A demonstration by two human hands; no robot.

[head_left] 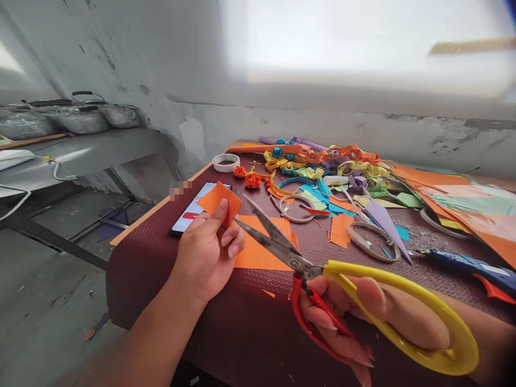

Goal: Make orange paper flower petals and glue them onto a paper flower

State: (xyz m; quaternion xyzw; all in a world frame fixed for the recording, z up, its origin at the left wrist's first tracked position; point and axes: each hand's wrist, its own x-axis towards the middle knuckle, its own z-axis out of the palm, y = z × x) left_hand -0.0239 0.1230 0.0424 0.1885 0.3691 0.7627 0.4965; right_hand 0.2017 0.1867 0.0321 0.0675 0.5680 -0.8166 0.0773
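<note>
My left hand (207,255) pinches a small orange paper square (220,203) and holds it up over the near left part of the maroon table (161,269). My right hand (363,317) grips scissors (290,252) by their yellow and red handles. The blades are spread apart, and their tips point at the edge of the orange square. A larger orange sheet (262,247) lies flat on the table under the blades.
A phone (193,212) lies behind the orange square. A tape roll (226,162), paper flowers (253,180), coloured strips and scraps (322,172) crowd the far table. A blue glue gun (471,271) lies at right. A grey shelf (80,150) stands to the left.
</note>
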